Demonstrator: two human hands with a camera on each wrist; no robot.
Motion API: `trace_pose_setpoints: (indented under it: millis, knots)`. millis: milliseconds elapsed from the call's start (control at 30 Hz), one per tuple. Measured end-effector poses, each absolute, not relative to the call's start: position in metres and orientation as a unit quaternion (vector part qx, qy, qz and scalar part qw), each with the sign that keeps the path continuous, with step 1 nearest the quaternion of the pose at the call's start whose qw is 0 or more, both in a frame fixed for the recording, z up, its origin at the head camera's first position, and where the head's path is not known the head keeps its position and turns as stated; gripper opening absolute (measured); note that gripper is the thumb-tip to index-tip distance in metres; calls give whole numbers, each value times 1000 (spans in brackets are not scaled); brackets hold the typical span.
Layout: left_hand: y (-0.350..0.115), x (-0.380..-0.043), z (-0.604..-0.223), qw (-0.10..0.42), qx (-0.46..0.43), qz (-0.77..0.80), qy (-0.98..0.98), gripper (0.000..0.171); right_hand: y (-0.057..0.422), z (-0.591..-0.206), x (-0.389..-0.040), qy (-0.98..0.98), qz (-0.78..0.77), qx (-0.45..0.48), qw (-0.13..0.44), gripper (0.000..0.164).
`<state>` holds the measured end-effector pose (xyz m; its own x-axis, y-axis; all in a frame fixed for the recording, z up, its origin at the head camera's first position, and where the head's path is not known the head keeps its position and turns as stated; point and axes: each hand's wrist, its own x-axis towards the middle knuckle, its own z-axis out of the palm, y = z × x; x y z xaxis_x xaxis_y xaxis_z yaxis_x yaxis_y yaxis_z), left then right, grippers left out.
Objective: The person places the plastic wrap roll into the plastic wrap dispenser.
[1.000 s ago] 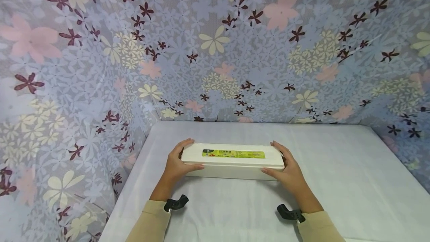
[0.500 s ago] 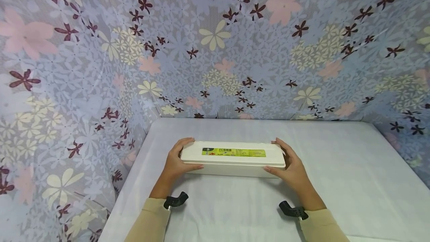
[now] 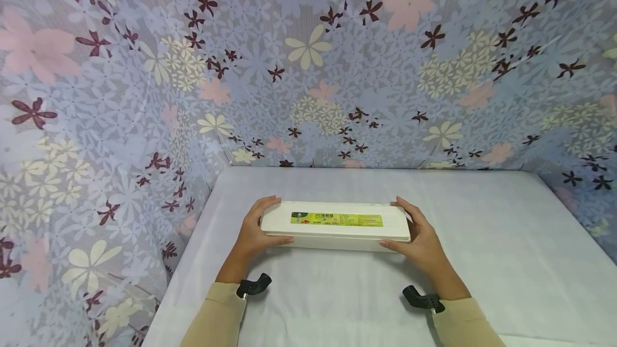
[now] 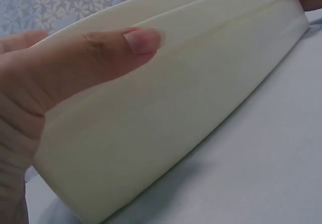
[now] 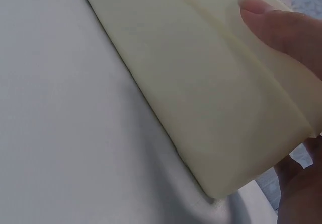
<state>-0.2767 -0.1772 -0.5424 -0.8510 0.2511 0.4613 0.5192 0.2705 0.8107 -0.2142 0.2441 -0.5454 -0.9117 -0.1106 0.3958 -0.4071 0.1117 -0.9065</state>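
A long white cling film box [image 3: 337,243] lies lengthwise across the white-covered table, a green and yellow label on its top. Its lid is down, with the lid's edge running along the front. My left hand [image 3: 251,231] grips the left end, thumb on the front and fingers reaching round to the back. At the other end my right hand [image 3: 420,237] holds it the same way. In the left wrist view the thumb [image 4: 110,53] lies across the lid's edge. The right thumb [image 5: 282,27] presses the front near the lid in the right wrist view. Fingers behind the box are mostly hidden.
A pale cloth covers the table [image 3: 506,261]. Flower-patterned fabric [image 3: 308,95] hangs behind it and along the left side. Each wrist carries a black curved mount [image 3: 254,285] near the beige sleeve.
The head view has tilted slightly, so table and box sit a little higher in it. The right thumb has shifted slightly right. Both hands keep their grip on the cling film box.
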Motion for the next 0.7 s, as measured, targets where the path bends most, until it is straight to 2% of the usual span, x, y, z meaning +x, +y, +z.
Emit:
trace_pose_setpoints:
  millis: [167,333,533,700]
  knots:
    - [-177,-277,-547,122,-227,-540,-802,106,246,-549,-215,-781,588,182,106,111]
    - [-175,-279,-550,100,-226,-556,-793,110,248,-551,-218,-817,536,182,109,117]
    - [-176,-277,-550,77,-238,-601,-759,114,248,-554,-217,-810,551,173,99,126]
    - [-174,-276,-550,91,-253,-610,-746,115,247,-555,-216,-789,582,173,93,126]
